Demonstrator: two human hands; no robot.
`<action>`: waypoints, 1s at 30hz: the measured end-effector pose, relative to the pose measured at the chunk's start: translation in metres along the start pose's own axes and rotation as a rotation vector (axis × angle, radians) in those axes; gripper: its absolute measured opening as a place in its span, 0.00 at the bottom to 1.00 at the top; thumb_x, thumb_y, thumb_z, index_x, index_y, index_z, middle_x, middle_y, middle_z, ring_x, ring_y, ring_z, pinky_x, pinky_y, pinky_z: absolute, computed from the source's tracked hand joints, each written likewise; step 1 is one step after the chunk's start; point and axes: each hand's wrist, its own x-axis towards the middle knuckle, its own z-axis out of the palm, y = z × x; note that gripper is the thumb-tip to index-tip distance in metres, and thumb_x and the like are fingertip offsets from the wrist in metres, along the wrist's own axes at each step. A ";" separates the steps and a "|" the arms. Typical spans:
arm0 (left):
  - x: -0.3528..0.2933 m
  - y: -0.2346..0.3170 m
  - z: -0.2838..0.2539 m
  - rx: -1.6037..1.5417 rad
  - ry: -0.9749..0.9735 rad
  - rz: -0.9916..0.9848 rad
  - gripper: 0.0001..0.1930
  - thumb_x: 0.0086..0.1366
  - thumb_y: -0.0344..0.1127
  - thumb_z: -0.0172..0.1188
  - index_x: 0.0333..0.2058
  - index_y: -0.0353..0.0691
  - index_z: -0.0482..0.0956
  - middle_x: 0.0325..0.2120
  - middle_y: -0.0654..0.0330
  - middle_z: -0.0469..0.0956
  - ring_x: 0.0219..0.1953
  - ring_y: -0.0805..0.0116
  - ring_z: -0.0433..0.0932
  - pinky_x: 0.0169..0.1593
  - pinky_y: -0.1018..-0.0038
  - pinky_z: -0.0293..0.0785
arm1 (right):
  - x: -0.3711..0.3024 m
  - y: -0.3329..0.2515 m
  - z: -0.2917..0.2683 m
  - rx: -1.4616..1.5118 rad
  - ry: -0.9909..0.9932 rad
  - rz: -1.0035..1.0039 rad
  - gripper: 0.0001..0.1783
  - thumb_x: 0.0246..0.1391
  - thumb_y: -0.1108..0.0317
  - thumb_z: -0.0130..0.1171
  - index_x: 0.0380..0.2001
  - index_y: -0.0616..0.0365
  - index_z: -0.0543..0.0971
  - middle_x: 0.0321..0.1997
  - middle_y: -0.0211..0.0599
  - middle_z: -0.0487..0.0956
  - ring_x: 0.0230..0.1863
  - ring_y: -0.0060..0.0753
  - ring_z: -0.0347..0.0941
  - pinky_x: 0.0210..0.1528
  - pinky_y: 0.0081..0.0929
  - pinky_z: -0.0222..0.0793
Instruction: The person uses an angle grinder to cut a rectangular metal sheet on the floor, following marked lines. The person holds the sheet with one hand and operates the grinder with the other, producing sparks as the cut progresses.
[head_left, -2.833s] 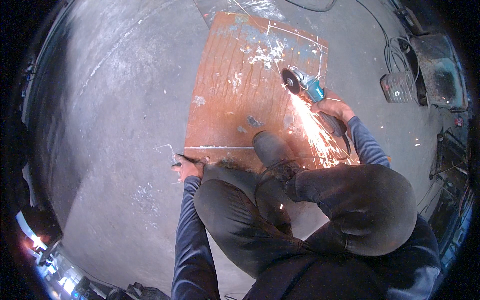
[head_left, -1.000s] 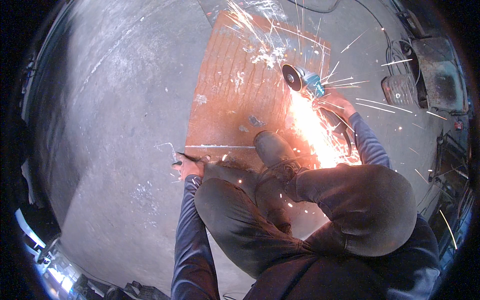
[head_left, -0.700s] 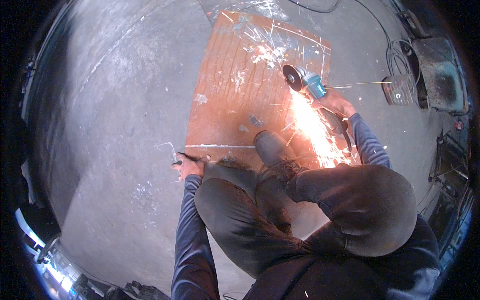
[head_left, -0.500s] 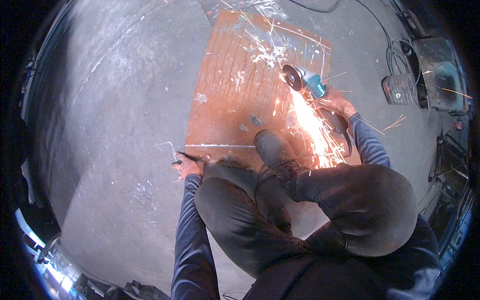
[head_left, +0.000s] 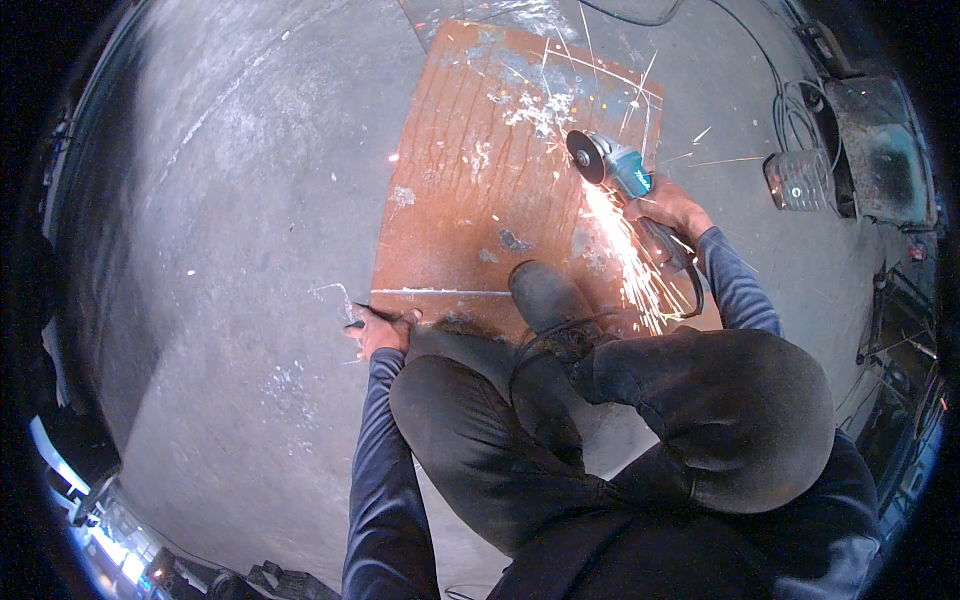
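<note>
A rusty metal sheet [head_left: 450, 210] lies on the floor, with white lines marked near its near edge and far right corner. My right hand [head_left: 672, 207] is closed around the body of a teal angle grinder [head_left: 628, 172]. Its disc, edge toward the sheet, throws a stream of sparks [head_left: 625, 250] back toward my right leg. At the sheet's near left corner, my left hand [head_left: 380, 330] presses down with its fingers spread, the thumb toward the sheet. My dark boot [head_left: 548, 295] stands on the sheet's near part.
At the right stand a clear plastic container [head_left: 797, 181], a coiled cable [head_left: 795, 115] and a worn metal box [head_left: 885, 150]. A dark metal frame [head_left: 885, 315] lies farther down that side. Another cable [head_left: 640, 18] runs across the floor at the top.
The spark stream is thinner and less bright than before. The grinder and my right hand have barely shifted; my left hand and boot stay in place.
</note>
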 end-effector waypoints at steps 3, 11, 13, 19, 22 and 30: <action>-0.001 0.005 0.001 0.029 0.003 -0.009 0.78 0.42 0.58 0.85 0.79 0.41 0.36 0.75 0.22 0.39 0.71 0.22 0.61 0.73 0.37 0.56 | 0.008 0.006 -0.005 -0.055 -0.085 -0.030 0.47 0.33 0.52 0.77 0.58 0.65 0.77 0.52 0.53 0.85 0.51 0.50 0.83 0.53 0.41 0.78; 0.001 -0.001 0.000 0.003 0.009 0.007 0.77 0.43 0.58 0.85 0.79 0.42 0.35 0.75 0.22 0.38 0.69 0.22 0.65 0.74 0.38 0.56 | -0.001 0.002 -0.003 -0.014 0.006 -0.017 0.50 0.32 0.51 0.77 0.61 0.66 0.76 0.56 0.57 0.83 0.54 0.53 0.82 0.56 0.43 0.77; 0.000 0.001 0.000 0.003 0.000 0.002 0.77 0.43 0.58 0.85 0.79 0.42 0.35 0.75 0.23 0.38 0.69 0.22 0.65 0.74 0.39 0.56 | 0.000 0.001 -0.004 -0.064 -0.011 -0.029 0.51 0.33 0.50 0.76 0.61 0.66 0.76 0.56 0.57 0.83 0.54 0.54 0.82 0.57 0.43 0.76; -0.005 0.014 -0.002 0.011 -0.017 -0.004 0.77 0.44 0.57 0.85 0.79 0.44 0.35 0.75 0.23 0.38 0.70 0.22 0.63 0.74 0.41 0.58 | 0.014 0.017 -0.005 -0.062 0.056 0.013 0.50 0.35 0.50 0.77 0.63 0.63 0.75 0.60 0.58 0.81 0.58 0.54 0.80 0.60 0.42 0.74; -0.005 0.002 -0.004 0.005 -0.019 -0.027 0.77 0.44 0.57 0.85 0.79 0.44 0.34 0.75 0.23 0.39 0.70 0.22 0.63 0.74 0.40 0.58 | -0.022 0.001 -0.005 0.311 0.002 -0.138 0.50 0.36 0.51 0.77 0.63 0.64 0.75 0.59 0.56 0.81 0.58 0.51 0.80 0.59 0.42 0.75; -0.004 0.003 -0.004 0.013 -0.022 0.000 0.77 0.44 0.58 0.85 0.79 0.40 0.34 0.74 0.19 0.38 0.72 0.22 0.59 0.73 0.33 0.54 | -0.006 -0.022 -0.007 0.091 0.038 -0.053 0.45 0.38 0.52 0.75 0.58 0.69 0.76 0.50 0.52 0.84 0.50 0.49 0.83 0.54 0.42 0.77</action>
